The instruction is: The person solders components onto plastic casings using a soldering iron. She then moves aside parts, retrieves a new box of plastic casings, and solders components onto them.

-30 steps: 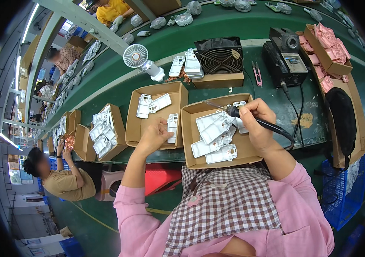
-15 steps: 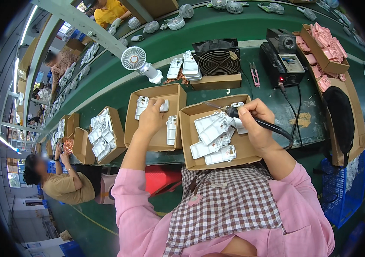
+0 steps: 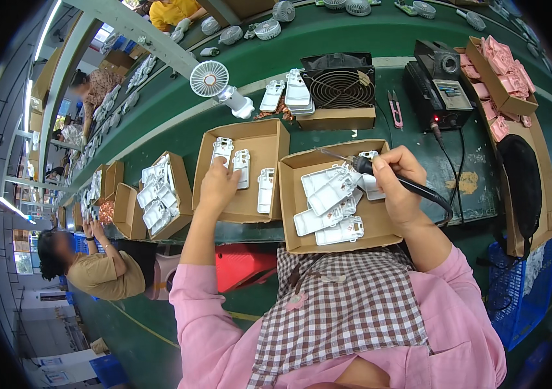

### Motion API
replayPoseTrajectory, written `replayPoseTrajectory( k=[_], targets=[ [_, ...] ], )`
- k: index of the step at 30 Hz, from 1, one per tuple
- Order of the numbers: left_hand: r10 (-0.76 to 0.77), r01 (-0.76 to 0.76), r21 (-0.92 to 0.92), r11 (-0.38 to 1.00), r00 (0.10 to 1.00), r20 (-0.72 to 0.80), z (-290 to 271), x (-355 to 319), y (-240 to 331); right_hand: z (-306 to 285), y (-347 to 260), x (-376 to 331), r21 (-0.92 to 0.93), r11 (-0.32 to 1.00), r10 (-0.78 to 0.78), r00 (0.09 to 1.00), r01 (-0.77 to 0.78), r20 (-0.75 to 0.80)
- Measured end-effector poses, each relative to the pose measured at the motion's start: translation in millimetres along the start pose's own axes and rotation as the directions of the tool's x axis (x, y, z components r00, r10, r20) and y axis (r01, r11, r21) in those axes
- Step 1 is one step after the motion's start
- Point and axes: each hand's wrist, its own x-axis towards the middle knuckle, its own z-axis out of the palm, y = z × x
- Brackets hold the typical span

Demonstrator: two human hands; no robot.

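1. My left hand (image 3: 217, 185) is resting over the left cardboard box (image 3: 261, 148), its fingers partly bent and overlapping the near part of the leftmost white housing (image 3: 223, 148); I am not able to tell whether they are gripping it.
2. The middle white housing (image 3: 242, 167) is lying just right of those fingers, its long axis running near to far; whether my fingers are touching its left edge is staying unclear. My left hand is sitting much nearer to both housings than my right hand (image 3: 400, 185) is.
3. The left box is also holding a rightmost white housing (image 3: 265, 192), lying close to its right wall, likewise lengthwise near to far.
4. My right hand is closing around a soldering iron (image 3: 361, 166), its tip pointing left above the far part of the right cardboard box (image 3: 380, 223).
5. That right box is holding an overlapping heap of white housings (image 3: 329, 194), lying at various slants.
6. Farther left on the desk (image 3: 477, 198), an angled cardboard box (image 3: 182, 183) is carrying another pile of white parts (image 3: 157, 194).
7. At the far right, an open carton (image 3: 502, 98) is holding pink plastic parts (image 3: 496, 61).
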Motion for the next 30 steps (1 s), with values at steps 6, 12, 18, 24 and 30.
replayPoseTrajectory(
  k=[6, 12, 18, 24, 30],
  targets=[
    [-0.038, 0.044, -0.077, 0.996, 0.996, 0.08, 19.3, 14.9, -19.3, 0.1, 1.7, -0.7, -0.037, 0.999, 0.001, 1.0, 0.0, 0.01],
    [0.046, 0.038, 0.355, 0.934, 0.973, -0.225, -4.9, 31.5, -0.3, -0.9, 1.0, -0.7, -0.031, 1.0, 0.005, 1.0, -0.005, 0.001],
    [-0.095, 0.141, 0.373, 0.917, 0.986, -0.14, 4.7, 36.7, -8.3, 0.0, -1.4, -1.0, -0.071, 0.997, 0.001, 1.0, 0.0, 0.01],
    [0.004, 0.081, 0.421, 0.903, 0.98, -0.198, 8.8, 32.7, -3.8, 1.1, -2.0, -0.9, -0.02, 1.0, -0.004, 1.0, 0.004, -0.004],
    [-0.136, 0.136, 0.083, 0.987, 0.991, 0.001, -13.0, 27.5, -8.0, 0.7, -0.4, -1.4, -0.037, 0.999, -0.014, 1.0, 0.014, 0.009]
  ],
)
